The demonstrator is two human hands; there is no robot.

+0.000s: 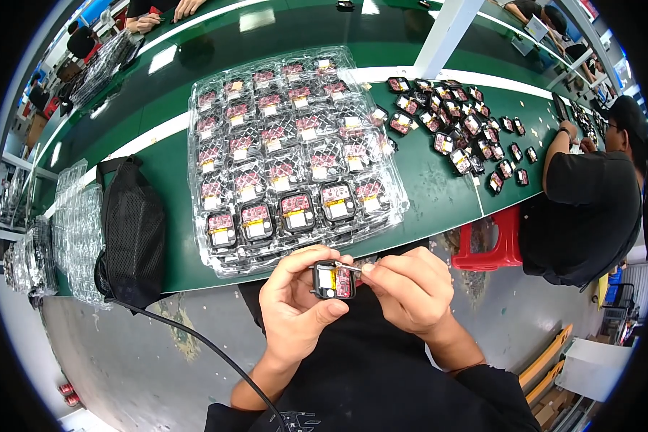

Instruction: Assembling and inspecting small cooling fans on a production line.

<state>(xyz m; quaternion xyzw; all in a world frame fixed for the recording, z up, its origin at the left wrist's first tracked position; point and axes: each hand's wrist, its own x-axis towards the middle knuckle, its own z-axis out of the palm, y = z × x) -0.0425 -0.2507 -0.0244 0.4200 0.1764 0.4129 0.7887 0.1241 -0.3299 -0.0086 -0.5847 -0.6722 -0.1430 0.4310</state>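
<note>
My left hand [291,309] is closed around a small black electronic housing [325,278], held just off the near table edge. Its open face is up, showing a red circuit board, a whitish block and a bit of yellow tape. Between the thumb and fingers of my right hand [414,291] is a slim metal tool [350,267], perhaps tweezers. The tip of this tool reaches the upper part of the housing; exactly what it touches is too small to tell. Beyond both hands, similar housings sit in rows in a clear plastic tray [203,265].
Many loose housings [450,119] lie heaped right of the tray on the green table [439,198]. Left stand a black mesh bag [131,230] and stacked clear trays [79,230]. A black cable [201,335] crosses at lower left. A co-worker [590,187] sits right, by a red stool [488,241].
</note>
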